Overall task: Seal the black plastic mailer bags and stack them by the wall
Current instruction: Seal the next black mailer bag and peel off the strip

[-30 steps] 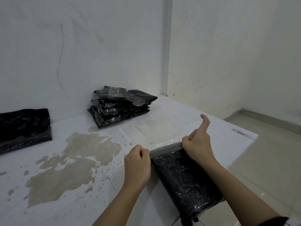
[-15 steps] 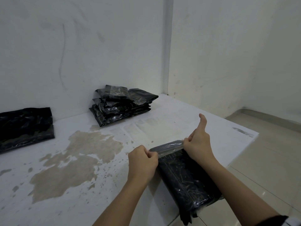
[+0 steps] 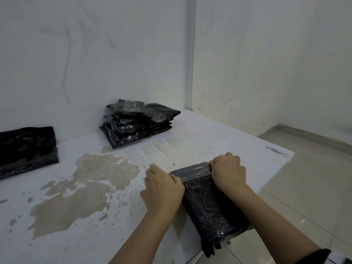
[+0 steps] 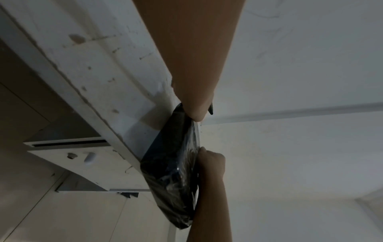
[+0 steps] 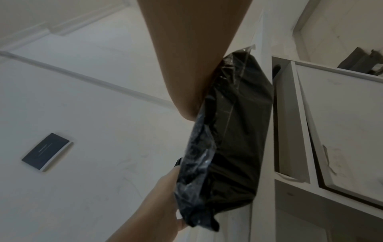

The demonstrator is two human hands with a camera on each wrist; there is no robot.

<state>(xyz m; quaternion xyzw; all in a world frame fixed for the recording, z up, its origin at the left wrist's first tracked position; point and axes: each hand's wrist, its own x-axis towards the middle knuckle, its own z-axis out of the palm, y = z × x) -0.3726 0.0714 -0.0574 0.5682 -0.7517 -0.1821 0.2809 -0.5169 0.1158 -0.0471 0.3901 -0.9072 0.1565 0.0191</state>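
Your white table [image 3: 80, 231], its paint worn through in tan patches, runs along the wall [image 3: 95, 54]. Against that wall sits the stack of sealed bags [image 3: 137, 122], and a second dark pile [image 3: 26, 149] lies at the far left. The black mailer bag [image 3: 207, 202] you are working on lies at the table's near right edge, its near end hanging over. No printing on any bag is readable. Your left hand [image 3: 163, 189] is curled over the bag's left top corner, thumb on the folded flap. Your right hand [image 3: 228, 172], fingers bent, presses down on the flap's right end.
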